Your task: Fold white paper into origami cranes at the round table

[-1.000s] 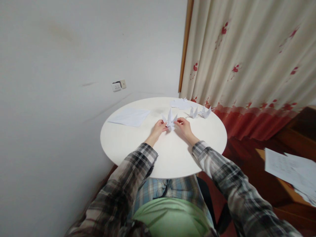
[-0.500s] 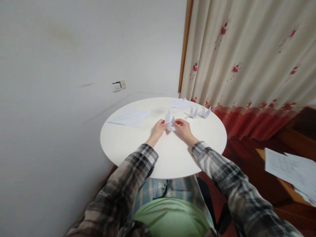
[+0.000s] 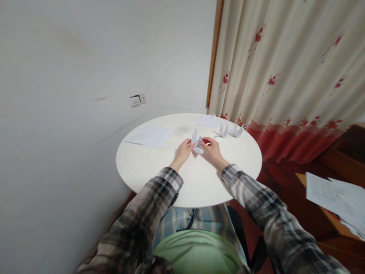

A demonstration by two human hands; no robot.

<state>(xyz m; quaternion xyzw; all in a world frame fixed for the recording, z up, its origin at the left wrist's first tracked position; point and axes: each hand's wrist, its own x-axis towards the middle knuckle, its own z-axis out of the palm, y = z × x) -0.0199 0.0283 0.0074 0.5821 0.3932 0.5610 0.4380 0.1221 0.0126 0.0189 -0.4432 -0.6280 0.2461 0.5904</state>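
Between my hands, just above the white round table (image 3: 205, 186), is a white folded paper crane (image 3: 195, 136) with pointed flaps standing up and a lower flap spread toward me. My left hand (image 3: 184, 149) pinches its left side. On the other side, my right hand (image 3: 211, 148) grips the paper with thumb and fingertips. Two finished-looking paper cranes, one (image 3: 223, 131) nearer the middle and another (image 3: 237, 131) farther right, stand on the table beyond my right hand.
White paper sheets (image 3: 149, 136) lie at the table's left. More paper pieces (image 3: 208, 121) rest at the back edge. The wall with a socket (image 3: 135, 101) borders the left; a flowered curtain (image 3: 270, 99) hangs at the right. Printed papers (image 3: 333, 196) sit on a wooden surface at lower right.
The lower flap of the held paper now spreads a little farther toward me. Both hands keep their hold with only slight finger movement.
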